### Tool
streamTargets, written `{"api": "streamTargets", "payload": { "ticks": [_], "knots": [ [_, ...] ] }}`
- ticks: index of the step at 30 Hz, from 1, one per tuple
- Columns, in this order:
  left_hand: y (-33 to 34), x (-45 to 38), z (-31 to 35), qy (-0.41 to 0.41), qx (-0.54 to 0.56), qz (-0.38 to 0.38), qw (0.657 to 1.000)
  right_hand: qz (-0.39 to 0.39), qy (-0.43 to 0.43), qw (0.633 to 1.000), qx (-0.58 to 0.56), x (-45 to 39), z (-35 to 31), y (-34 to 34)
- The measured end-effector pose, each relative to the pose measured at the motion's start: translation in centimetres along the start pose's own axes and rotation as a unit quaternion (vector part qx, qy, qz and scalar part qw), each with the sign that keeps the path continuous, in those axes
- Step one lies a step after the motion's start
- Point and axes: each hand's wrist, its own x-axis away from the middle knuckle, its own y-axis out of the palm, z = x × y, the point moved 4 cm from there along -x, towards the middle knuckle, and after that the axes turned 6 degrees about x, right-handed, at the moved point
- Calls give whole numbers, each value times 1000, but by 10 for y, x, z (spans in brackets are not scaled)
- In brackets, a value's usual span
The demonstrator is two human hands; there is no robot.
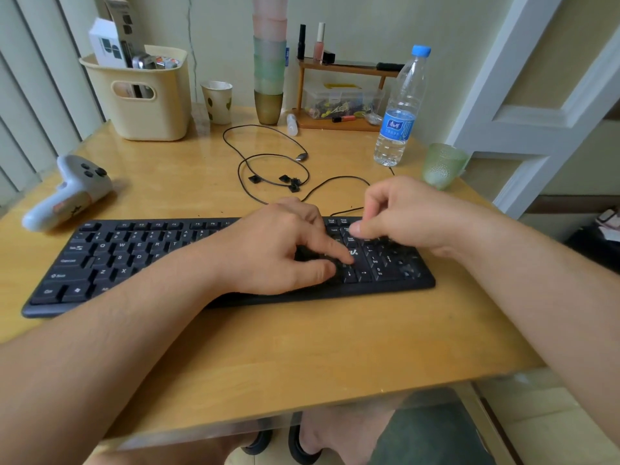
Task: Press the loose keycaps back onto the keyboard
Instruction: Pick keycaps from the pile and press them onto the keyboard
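**Both hands at the right end of the keyboard**

On the wooden table (235, 347) in front of me, the black keyboard (134, 260) lies across the near half, its cable (268, 156) looping away toward the far side. My left hand (278, 250) rests on the keyboard's right portion, index finger stretched out and pressing down by the arrow keys, thumb alongside it, the other fingers curled under. I cannot tell whether a keycap sits beneath that fingertip. My right hand (409, 216) hovers just above the number pad, fingers loosely curled and thumb pointing left; it is blurred, and I cannot tell whether it pinches anything.

Four loose keycaps (288, 182) lie on the table beyond the keyboard, inside and beside the cable loop, well apart from both hands.

Far left stands a cream basket (151, 95) holding boxes, with a white game controller (67, 193) nearer on the left. A paper cup (218, 102) and a tall stack of cups (269, 62) stand at the far middle. A water bottle (401, 109) and a green glass (443, 166) stand on the right, beside a small wooden shelf (339, 95).
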Motion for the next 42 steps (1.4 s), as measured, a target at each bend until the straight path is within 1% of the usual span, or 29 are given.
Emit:
{"api": "streamTargets", "payload": {
  "ticks": [3,6,10,12,14,17,19,21,24,30,32,33,34,35,36,37,42],
  "knots": [
    [8,0,4,14,-61,-63,996,49,-7,998,-41,-14,0,-2],
    [11,1,6,15,-76,-56,995,67,-27,997,-37,-27,-6,5],
    [9,0,3,32,-65,-44,996,60,-87,993,-45,-48,-23,15],
    [-1,0,-6,8,-47,-20,999,53,-115,992,-20,-61,-33,20],
    [-17,3,-21,-26,-49,11,998,45,-134,990,30,-77,-40,26],
    [-39,10,-45,-87,-105,52,989,48,-139,982,118,-105,-43,34],
    [-48,14,-59,-132,-135,72,979,49,-138,978,149,-119,-47,38],
    [-54,16,-66,-160,-144,91,972,48,-144,974,170,-127,-54,42],
    [-53,16,-68,-177,-146,93,969,38,-140,973,181,-135,-60,50],
    [-46,13,-63,-179,-125,99,971,23,-127,971,201,-132,-61,50],
    [-48,13,-63,-186,-102,134,968,15,-145,977,154,-117,-62,42],
    [-49,13,-61,-188,-88,158,965,3,-157,984,90,-106,-61,38],
    [-50,13,-59,-189,-74,179,963,-22,-166,986,1,-95,-60,36],
    [-49,12,-57,-190,-59,193,961,-58,-170,980,-90,-83,-57,37],
    [-48,11,-54,-191,-43,200,960,-86,-172,969,-158,-74,-54,37],
    [-46,9,-51,-190,-24,200,961,-96,-175,959,-199,-69,-50,38],
    [-38,4,-38,-177,25,197,964,-63,-181,951,-244,-61,-36,36]
  ]
}}
